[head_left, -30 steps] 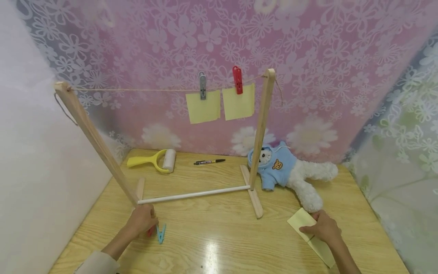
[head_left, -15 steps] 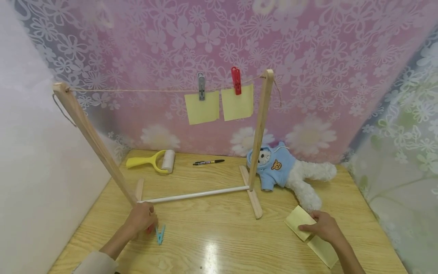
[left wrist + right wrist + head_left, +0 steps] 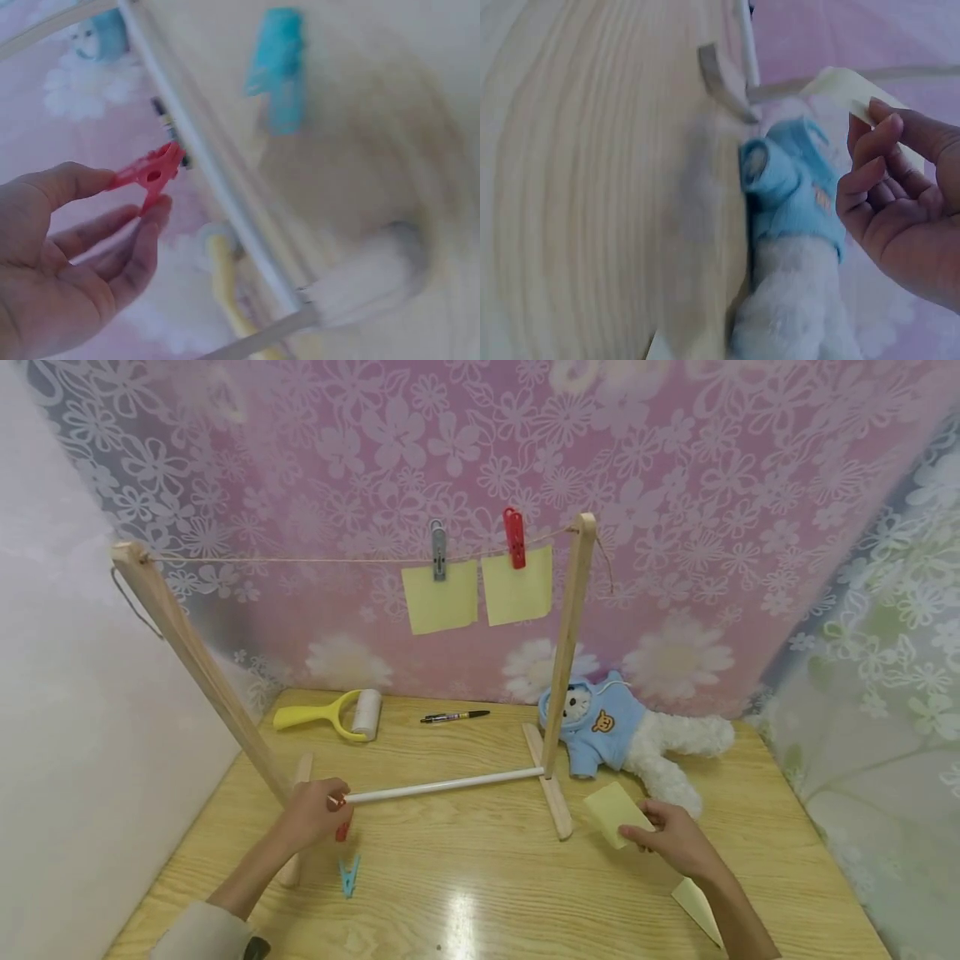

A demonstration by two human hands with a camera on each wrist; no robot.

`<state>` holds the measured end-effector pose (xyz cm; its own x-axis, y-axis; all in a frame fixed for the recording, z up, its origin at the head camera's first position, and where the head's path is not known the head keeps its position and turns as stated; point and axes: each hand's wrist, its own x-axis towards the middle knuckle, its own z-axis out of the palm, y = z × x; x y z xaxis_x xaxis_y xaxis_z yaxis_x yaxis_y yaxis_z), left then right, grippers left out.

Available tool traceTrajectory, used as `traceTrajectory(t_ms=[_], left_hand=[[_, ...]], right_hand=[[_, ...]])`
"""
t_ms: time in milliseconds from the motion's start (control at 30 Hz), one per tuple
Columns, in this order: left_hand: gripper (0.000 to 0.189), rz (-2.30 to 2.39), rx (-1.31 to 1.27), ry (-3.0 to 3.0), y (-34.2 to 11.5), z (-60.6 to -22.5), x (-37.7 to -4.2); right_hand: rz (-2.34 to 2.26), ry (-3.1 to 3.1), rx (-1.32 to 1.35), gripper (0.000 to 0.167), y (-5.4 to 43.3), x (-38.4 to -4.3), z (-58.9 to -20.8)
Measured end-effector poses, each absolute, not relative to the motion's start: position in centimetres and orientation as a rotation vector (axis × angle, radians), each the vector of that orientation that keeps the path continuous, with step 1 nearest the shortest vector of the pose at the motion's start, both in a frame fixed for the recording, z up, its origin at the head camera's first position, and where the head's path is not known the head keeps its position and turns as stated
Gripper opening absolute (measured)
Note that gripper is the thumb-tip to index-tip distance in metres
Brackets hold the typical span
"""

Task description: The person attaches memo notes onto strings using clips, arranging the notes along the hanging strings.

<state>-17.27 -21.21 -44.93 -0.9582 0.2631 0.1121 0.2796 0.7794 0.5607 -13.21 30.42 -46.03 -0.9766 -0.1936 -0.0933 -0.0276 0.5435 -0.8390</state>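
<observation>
My left hand [image 3: 309, 817] pinches a red clothespin [image 3: 155, 172] by its handles, between thumb and fingers, above the table near the rack's left foot. A light blue clothespin [image 3: 348, 877] lies on the table just below that hand. My right hand [image 3: 678, 843] pinches a yellow sticky note [image 3: 615, 814] at one edge, raised in front of the plush toy's legs. Another yellow note [image 3: 699, 910] lies on the table, partly hidden under the right forearm. Two notes hang from the rack's string, one by a grey clothespin [image 3: 438, 552], one by a red clothespin [image 3: 514, 537].
The wooden rack has a left post [image 3: 202, 668], a right post [image 3: 567, 652] and a white bottom bar [image 3: 446, 786]. Behind it lie a yellow-handled lint roller [image 3: 309, 717] and a pen [image 3: 455, 717]. A plush toy [image 3: 618, 727] in blue lies at the right post.
My right hand has lifted a sticky note off the table and moved it left. My left hand has risen with the red clothespin, away from the blue one.
</observation>
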Motion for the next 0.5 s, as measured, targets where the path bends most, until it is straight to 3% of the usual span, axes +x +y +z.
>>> traceTrajectory(t_ms=[500], left_hand=[[0.036, -1.085, -0.654, -2.675, -18.6, -34.1, -18.8]], right_hand=[[-2.102, 2.188, -0.462, 0.039, 19.2, -16.9, -43.6]])
